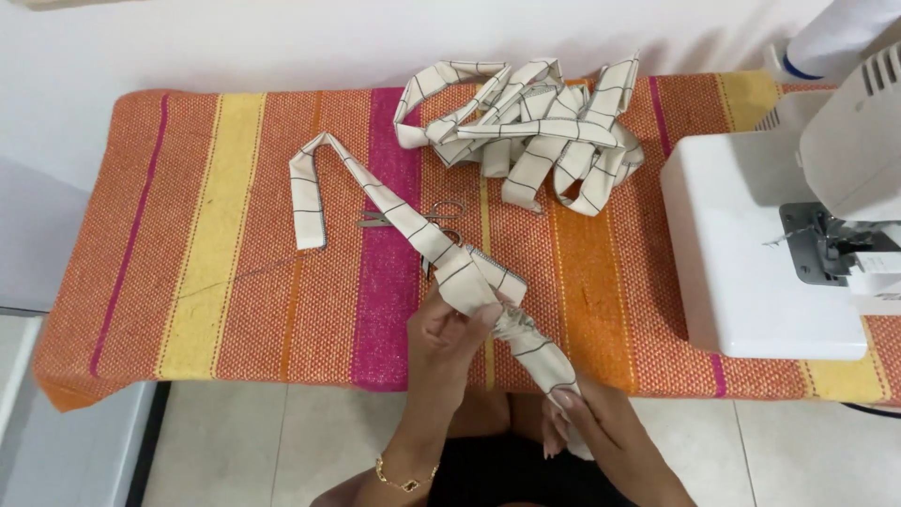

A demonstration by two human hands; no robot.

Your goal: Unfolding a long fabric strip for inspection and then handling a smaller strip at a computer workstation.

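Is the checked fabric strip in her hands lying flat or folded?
Folded: the fabric strip doubles over itself between the left hand and right hand.

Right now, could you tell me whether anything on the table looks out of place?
Only the scissors: the checked fabric strip that both hands hold lies across them, partly hiding them. The other strips sit in a loose heap.

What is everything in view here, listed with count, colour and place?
Striped woven table cover: one, orange, yellow and magenta, spread over the table.
Cream checked fabric strip: one, cream with dark lines, trailing from both hands onto the cover.
Pile of matching strips: one heap, cream, far centre.
Metal scissors: one pair, silver, partly under the strip.
White sewing machine: one, right.
Left hand: grip on the strip.
Right hand: grip on the strip's lower end.
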